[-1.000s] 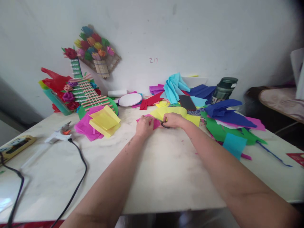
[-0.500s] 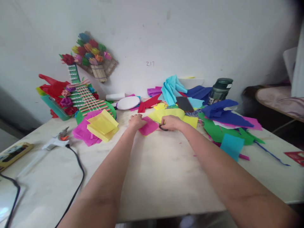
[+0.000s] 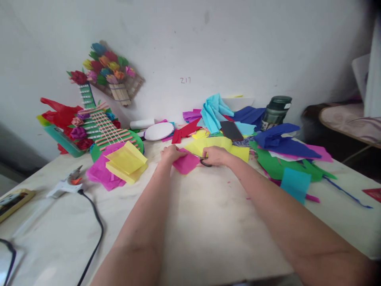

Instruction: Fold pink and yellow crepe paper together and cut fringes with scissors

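Pink paper lay on the table, between my two hands, with one corner turned toward me; my left hand was at its upper left edge, the fingers bent and touching it, though I could not tell whether they pinched the sheet or only pressed it down; my right hand grasped the scissors, fingers curled about the dark handle, blades directed left at the upper right edge of the pink paper; whether the blades stood parted, I could not tell.

Yellow paper lay just behind and beside my right hand; a phone rested beyond it, and a dark green flask stood upright farther right; to my right I recorded blue paper over green paper, with a cyan piece at the near edge of that heap.

On my left, folded yellow sheets lay on magenta paper, in front of a model guitar that leaned back; nearer me lay a glue gun, its black cord trailing toward the front.
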`<act>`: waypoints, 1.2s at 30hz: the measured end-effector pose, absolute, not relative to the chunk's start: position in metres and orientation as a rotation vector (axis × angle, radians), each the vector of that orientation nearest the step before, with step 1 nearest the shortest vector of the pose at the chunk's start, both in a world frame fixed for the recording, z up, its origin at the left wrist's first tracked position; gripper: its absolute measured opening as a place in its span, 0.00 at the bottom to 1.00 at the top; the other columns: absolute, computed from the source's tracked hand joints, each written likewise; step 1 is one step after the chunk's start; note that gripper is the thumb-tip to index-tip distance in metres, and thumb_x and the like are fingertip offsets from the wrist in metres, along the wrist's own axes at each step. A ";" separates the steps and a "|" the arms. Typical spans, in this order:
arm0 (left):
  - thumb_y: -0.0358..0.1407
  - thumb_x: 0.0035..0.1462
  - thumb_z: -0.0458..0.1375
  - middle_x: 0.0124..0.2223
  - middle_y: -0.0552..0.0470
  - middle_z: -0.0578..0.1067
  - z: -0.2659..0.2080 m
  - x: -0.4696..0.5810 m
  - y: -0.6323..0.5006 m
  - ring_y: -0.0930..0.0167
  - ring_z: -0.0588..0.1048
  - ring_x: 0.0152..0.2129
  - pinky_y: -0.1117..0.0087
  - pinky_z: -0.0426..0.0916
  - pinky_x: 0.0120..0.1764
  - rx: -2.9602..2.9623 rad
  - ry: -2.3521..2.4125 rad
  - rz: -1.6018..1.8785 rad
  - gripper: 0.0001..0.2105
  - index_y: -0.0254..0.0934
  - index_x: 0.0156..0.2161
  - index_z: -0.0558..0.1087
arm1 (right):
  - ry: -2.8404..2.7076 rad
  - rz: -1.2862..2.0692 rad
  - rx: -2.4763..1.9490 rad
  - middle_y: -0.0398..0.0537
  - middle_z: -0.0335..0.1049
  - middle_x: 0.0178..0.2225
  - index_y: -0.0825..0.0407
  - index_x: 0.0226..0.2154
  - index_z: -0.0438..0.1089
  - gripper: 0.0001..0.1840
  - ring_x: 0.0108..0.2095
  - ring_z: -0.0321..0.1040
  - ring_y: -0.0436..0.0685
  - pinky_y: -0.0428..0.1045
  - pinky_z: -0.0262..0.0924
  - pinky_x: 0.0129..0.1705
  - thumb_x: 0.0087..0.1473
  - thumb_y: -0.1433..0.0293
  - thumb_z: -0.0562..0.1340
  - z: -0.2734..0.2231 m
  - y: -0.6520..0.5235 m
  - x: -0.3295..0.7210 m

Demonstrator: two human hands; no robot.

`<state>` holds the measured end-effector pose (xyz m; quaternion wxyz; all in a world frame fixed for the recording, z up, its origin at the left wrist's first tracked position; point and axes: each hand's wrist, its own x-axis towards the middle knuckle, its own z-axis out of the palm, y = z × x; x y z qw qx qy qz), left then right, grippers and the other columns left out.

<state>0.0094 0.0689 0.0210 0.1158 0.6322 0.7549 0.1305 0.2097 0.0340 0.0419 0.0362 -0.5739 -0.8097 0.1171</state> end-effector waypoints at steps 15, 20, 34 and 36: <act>0.43 0.32 0.66 0.24 0.53 0.70 0.012 0.002 0.068 0.69 0.69 0.23 0.71 0.61 0.26 1.553 1.613 1.193 0.17 0.36 0.27 0.68 | -2.281 0.474 -1.599 0.38 0.70 0.23 0.49 0.33 0.68 0.16 0.18 0.63 0.46 0.42 0.53 0.22 0.42 0.56 0.61 0.036 0.039 0.215; 0.42 0.33 0.67 0.30 0.49 0.75 0.015 0.002 0.057 0.70 0.72 0.23 0.70 0.66 0.27 1.285 1.218 1.161 0.23 0.33 0.37 0.71 | -2.122 0.887 -1.359 0.36 0.62 0.17 0.53 0.31 0.66 0.15 0.13 0.55 0.43 0.41 0.51 0.14 0.42 0.61 0.63 0.035 0.042 0.217; 0.39 0.34 0.68 0.33 0.46 0.77 0.017 0.000 0.054 0.68 0.75 0.26 0.69 0.69 0.32 1.178 0.924 1.124 0.18 0.33 0.34 0.74 | -1.960 1.398 -1.133 0.37 0.58 0.13 0.55 0.23 0.61 0.11 0.12 0.56 0.44 0.41 0.56 0.16 0.48 0.64 0.60 0.049 0.033 0.228; 0.39 0.34 0.68 0.33 0.46 0.77 0.017 0.001 0.054 0.68 0.75 0.26 0.69 0.69 0.31 1.181 0.916 1.124 0.18 0.33 0.34 0.74 | -1.963 1.406 -1.120 0.38 0.58 0.13 0.54 0.20 0.59 0.14 0.13 0.56 0.44 0.41 0.56 0.16 0.48 0.64 0.60 0.050 0.032 0.228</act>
